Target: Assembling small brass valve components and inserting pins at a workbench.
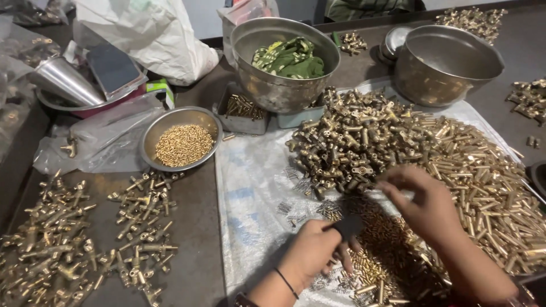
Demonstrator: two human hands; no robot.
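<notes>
My left hand (310,250) is closed around a small black tool (347,225), held low over the white plastic sheet (250,187). My right hand (429,207) hovers just right of it, fingers pinched near the edge of a big heap of brass fittings (352,142); whether it grips a piece is blurred. Brass tubes (489,187) spread to the right of that hand. Small brass pins (381,267) lie under both hands, and tiny steel springs (296,182) are scattered left of them.
Assembled brass tee parts (57,244) cover the table at left. A steel bowl of small brass pieces (183,145) sits behind them. A large steel bowl with green cloth (287,59), an empty steel pot (446,62), small trays (242,108) and a white bag (148,34) stand at the back.
</notes>
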